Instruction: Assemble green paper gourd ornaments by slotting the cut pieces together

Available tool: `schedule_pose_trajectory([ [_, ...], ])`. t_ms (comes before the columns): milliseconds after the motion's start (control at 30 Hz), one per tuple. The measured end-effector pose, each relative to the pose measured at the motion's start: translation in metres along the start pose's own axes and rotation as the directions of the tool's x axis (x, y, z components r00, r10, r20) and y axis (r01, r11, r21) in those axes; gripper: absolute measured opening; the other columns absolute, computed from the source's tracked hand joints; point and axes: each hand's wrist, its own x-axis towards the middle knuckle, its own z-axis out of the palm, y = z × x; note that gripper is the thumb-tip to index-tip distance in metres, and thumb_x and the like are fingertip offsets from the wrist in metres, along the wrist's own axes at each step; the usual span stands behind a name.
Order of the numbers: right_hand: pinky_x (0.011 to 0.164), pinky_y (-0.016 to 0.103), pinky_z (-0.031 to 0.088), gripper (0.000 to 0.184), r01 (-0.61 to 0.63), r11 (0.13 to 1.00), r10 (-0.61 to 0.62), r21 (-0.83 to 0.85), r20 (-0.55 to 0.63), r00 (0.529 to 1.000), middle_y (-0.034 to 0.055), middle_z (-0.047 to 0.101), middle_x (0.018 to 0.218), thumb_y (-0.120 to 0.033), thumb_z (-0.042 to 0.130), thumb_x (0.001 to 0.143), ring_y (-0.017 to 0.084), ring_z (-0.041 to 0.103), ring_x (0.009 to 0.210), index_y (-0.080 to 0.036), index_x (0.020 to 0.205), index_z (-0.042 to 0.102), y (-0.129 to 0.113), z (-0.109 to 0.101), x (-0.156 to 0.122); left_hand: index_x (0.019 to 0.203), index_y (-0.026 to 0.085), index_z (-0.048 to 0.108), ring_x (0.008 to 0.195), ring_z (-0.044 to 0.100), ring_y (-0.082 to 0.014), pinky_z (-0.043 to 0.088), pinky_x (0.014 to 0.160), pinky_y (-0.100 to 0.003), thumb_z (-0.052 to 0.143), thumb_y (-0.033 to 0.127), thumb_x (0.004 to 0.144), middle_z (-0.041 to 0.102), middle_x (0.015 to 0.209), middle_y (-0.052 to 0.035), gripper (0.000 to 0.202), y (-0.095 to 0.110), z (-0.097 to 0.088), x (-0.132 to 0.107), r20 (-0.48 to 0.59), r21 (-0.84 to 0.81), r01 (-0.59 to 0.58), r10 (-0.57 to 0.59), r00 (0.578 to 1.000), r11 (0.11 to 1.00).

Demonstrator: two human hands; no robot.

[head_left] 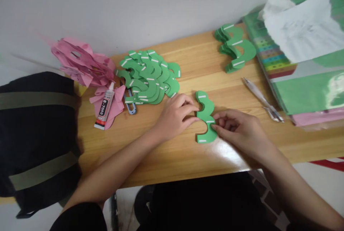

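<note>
A wavy green foam cutout (pixel 207 108), shaped like a 3 and marked with small white strips, lies on the wooden table between my hands. My left hand (pixel 176 116) closes thumb and forefinger at the middle of its left edge. From the other side, my right hand (pixel 239 130) pinches the lower right edge of the cutout, with its other fingers curled. Left of them spreads a heap of similar green cutouts (pixel 150 77). A smaller stack of green cutouts (pixel 236 48) sits farther back on the right.
Pink cutouts (pixel 83 62) are piled at the left, with a B-7000 glue tube (pixel 104 107) and blue-handled scissors (pixel 131 107) nearby. A black bag (pixel 37 127) occupies the left end. A pen (pixel 262 98) lies right, beside green sheets (pixel 309 95) under torn white paper (pixel 303 27).
</note>
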Motion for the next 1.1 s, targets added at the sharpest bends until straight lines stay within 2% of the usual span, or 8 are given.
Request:
schedule_pose_trajectory([
  [367,0.05,0.026,0.044,0.027,-0.032,0.999,0.032,0.031,-0.014,0.999,-0.0006,0.059,0.066,-0.036,0.069,0.074,0.011,0.052,0.053,-0.017,0.092,0.068,0.0019,0.0022,-0.0014,0.092,0.015,0.068,0.088,0.057,-0.0193,0.049,0.08,-0.037,0.071,0.03,0.082,0.06,0.094,-0.0069,0.018,-0.0004,0.0011,-0.0002,-0.007,-0.013,0.006,-0.006,1.0,1.0],
  [533,0.05,0.024,0.042,0.021,-0.026,1.0,0.026,0.006,-0.05,0.998,-0.0012,0.059,0.065,-0.036,0.068,0.077,0.01,0.05,0.053,-0.018,0.089,0.068,0.0024,0.0052,-0.0025,0.092,0.015,0.068,0.087,0.057,-0.0193,0.049,0.079,-0.037,0.072,0.029,0.082,0.061,0.094,-0.0067,0.018,-0.0001,0.0013,0.0,-0.007,-0.019,0.009,-0.009,1.0,1.0],
  [833,0.048,0.022,0.039,0.012,0.086,0.993,-0.094,-0.08,-0.104,0.99,-0.004,0.055,0.062,-0.024,0.065,0.081,0.008,0.048,0.05,-0.021,0.091,0.069,0.0023,0.0097,-0.0043,0.094,0.016,0.069,0.088,0.057,-0.0198,0.049,0.08,-0.037,0.073,0.028,0.08,0.061,0.093,-0.0062,0.019,-0.0003,0.0019,-0.0003,-0.003,-0.012,0.032,-0.032,0.999,0.999],
  [933,0.047,0.022,0.037,0.014,0.144,0.978,-0.159,-0.15,-0.092,0.983,-0.0033,0.055,0.064,-0.021,0.063,0.082,0.008,0.047,0.05,-0.021,0.092,0.072,0.0001,0.0091,-0.004,0.092,0.015,0.069,0.087,0.058,-0.0198,0.049,0.079,-0.037,0.072,0.027,0.081,0.061,0.092,-0.0062,0.017,0.0011,0.0018,0.0005,-0.013,-0.006,0.019,-0.019,1.0,1.0],
  [1100,0.046,0.022,0.037,0.018,0.173,0.965,-0.191,-0.198,-0.074,0.979,-0.0021,0.058,0.065,-0.019,0.061,0.083,0.008,0.047,0.049,-0.02,0.094,0.075,-0.0026,0.0073,-0.002,0.092,0.015,0.067,0.089,0.059,-0.0208,0.05,0.08,-0.038,0.071,0.027,0.082,0.062,0.093,-0.0067,0.016,0.0022,0.0004,0.0,0.0,-0.004,0.026,-0.026,1.0,1.0],
])
